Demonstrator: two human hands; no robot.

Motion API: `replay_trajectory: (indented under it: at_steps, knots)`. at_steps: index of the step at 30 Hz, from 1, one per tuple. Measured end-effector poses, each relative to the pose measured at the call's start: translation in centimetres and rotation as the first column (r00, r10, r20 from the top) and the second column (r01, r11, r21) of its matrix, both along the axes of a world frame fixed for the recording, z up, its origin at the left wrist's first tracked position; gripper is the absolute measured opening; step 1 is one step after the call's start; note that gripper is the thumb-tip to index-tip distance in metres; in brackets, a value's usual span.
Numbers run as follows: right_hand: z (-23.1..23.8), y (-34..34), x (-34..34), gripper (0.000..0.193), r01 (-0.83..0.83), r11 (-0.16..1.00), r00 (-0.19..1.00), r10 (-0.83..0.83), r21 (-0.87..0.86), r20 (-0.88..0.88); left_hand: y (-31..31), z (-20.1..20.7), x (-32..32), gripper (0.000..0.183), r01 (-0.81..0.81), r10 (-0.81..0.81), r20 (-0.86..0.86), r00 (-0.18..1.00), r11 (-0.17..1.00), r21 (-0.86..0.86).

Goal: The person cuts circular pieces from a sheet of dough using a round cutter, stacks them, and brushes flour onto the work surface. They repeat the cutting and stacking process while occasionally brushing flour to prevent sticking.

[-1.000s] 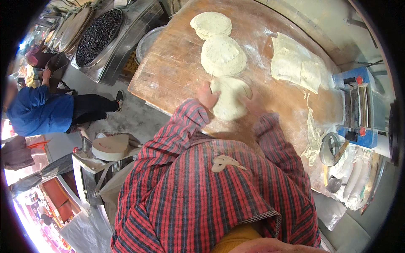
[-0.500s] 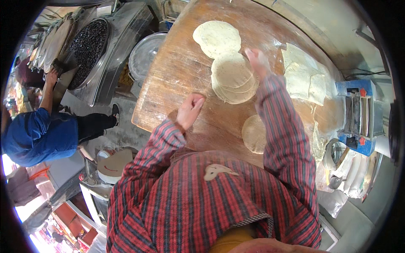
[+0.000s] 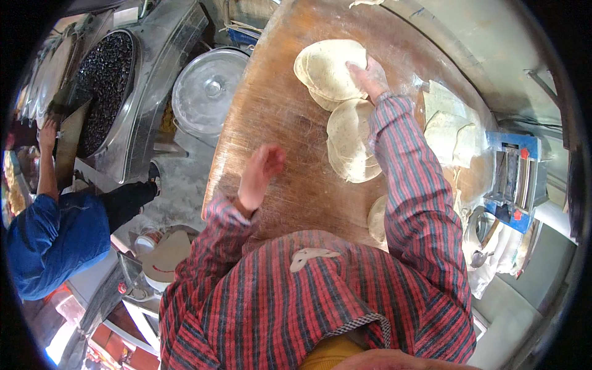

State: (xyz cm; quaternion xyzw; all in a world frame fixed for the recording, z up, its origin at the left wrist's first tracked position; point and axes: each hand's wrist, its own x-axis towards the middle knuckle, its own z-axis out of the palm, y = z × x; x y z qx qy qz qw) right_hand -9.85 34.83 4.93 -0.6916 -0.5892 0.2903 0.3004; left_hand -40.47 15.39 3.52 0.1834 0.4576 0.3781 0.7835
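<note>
My right hand (image 3: 368,77) reaches far across the floured wooden table (image 3: 271,117) and presses its fingers on the right edge of a flat round of dough (image 3: 325,68). That round overlaps a second flat round (image 3: 348,145) lying nearer to me, partly under my red striped sleeve. A smaller dough piece (image 3: 377,219) shows beside my right elbow. My left hand (image 3: 259,176) hovers open over bare wood near the table's left edge, fingers apart, holding nothing.
Folded pale dough sheets (image 3: 447,123) lie at the table's right, beside a blue roller machine (image 3: 513,179). A round metal lid (image 3: 206,92) and a large dark griddle (image 3: 102,86) stand to the left. A person in blue (image 3: 58,237) works at far left.
My right hand has stretched farther out, from the nearer round to the far one. The left hand has lifted off the table and opened. The view has shifted forward.
</note>
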Motion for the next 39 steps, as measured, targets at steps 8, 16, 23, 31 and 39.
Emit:
replay_trajectory:
  at_steps: [8, 16, 23, 31, 39]
  knots:
    - [5.0, -13.7, -14.5, 0.017, -0.691, 0.683, 0.660, 0.465, 0.235, 0.590, 4.6, -5.0, -0.9, 0.058, -0.092, -0.023, 0.402, 0.915, 0.960, 0.265]
    - [3.3, -24.3, -14.7, 0.041, -0.507, 0.806, 0.862, 0.478, 0.306, 0.171, -1.1, -9.2, -2.8, 0.052, -0.087, -0.063, 0.287, 0.956, 0.873, 0.479]
    - [2.8, -25.2, -15.6, 0.030, -0.529, 0.791, 0.842, 0.535, 0.306, 0.073, -4.7, -4.4, -1.1, 0.073, -0.195, 0.109, 0.980, 0.168, 0.978, -0.075]
    - [1.1, -24.7, -15.4, 0.022, -0.562, 0.821, 0.799, 0.570, 0.096, -0.195, -5.9, -2.1, -1.0, 0.087, -0.291, 0.192, 0.901, 0.388, 0.953, -0.078]
    - [-0.4, -24.3, -15.8, 0.014, -0.335, 0.939, 0.835, 0.332, 0.074, -0.440, -6.5, -1.2, -0.6, 0.086, -0.353, 0.284, 0.712, 0.642, 0.934, -0.055]
